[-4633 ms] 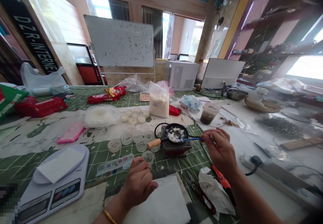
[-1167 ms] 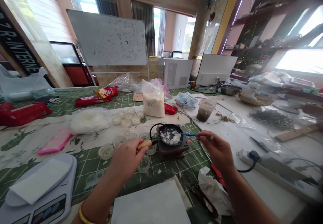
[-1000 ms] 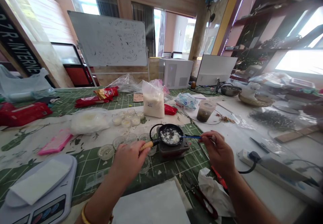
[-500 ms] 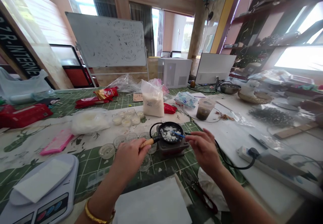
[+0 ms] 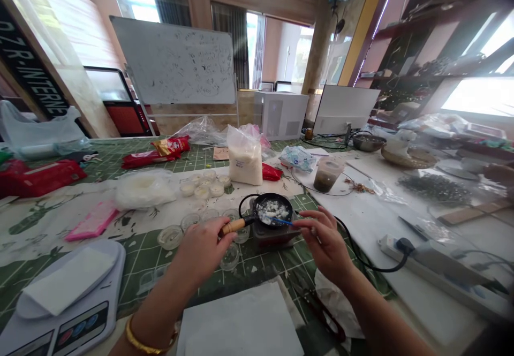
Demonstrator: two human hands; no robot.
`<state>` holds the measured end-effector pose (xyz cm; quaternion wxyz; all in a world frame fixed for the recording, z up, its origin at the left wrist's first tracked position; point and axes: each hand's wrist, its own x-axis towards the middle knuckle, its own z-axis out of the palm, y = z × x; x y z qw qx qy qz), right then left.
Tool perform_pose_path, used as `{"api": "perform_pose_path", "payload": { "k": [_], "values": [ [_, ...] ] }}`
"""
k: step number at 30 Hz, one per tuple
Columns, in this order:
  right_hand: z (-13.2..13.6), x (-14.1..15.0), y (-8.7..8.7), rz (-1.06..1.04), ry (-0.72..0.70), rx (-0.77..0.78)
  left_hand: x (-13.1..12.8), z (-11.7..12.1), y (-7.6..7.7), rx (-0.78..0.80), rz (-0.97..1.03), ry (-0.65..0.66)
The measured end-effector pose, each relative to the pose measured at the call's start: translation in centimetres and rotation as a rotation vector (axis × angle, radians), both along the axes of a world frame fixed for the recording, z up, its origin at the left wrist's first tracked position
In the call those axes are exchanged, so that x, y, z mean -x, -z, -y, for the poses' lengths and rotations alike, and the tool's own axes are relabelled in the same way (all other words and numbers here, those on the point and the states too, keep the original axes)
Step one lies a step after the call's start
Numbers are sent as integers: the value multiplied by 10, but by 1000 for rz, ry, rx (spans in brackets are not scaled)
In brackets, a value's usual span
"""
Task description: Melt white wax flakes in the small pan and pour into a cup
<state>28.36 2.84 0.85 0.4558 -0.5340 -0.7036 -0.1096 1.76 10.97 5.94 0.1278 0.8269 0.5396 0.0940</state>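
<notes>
A small black pan [image 5: 274, 210] with white lumps in it sits on a little dark heater [image 5: 277, 234]. My left hand [image 5: 203, 249] is closed round the pan's wooden handle [image 5: 233, 226]. My right hand [image 5: 327, 243] pinches a thin blue stick [image 5: 283, 221] whose tip lies among the white lumps. Several small clear cups [image 5: 190, 220] stand just left of the pan on the green grid mat [image 5: 152, 249].
A digital scale [image 5: 60, 297] with a white sheet sits front left, white paper [image 5: 241, 326] lies in front. Scissors [image 5: 321, 313] and crumpled tissue lie under my right arm. A power strip [image 5: 425, 251] lies right; a bag of white granules [image 5: 244, 158] stands behind.
My left hand left the table near the paper and took the pan's handle. My right hand drew in toward the pan, stirring the lumps with the blue stick.
</notes>
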Motion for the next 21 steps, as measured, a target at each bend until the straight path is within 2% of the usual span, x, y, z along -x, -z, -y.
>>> {"api": "perform_pose_path", "payload": {
  "k": [4, 8, 10, 13, 15, 18, 21],
  "values": [
    [0, -5, 0, -31, 138, -64, 1, 0, 1, -16, -9, 9],
    [2, -6, -1, -39, -5, -26, 2, -1, 2, -29, 11, 19],
    [2, -5, -1, -1, 17, -11, 3, -1, 2, -39, 19, 24],
    [3, -5, -2, -59, 120, -68, 4, -1, 2, -41, 25, 36],
    [4, -3, -3, -80, 58, -66, 4, -1, 1, -33, 27, 37],
    [4, 0, -3, 23, -30, -7, 4, 0, -1, -31, 26, 34],
    [4, -1, -4, 18, 107, -43, 5, 0, -2, -23, 24, 31]
  ]
}}
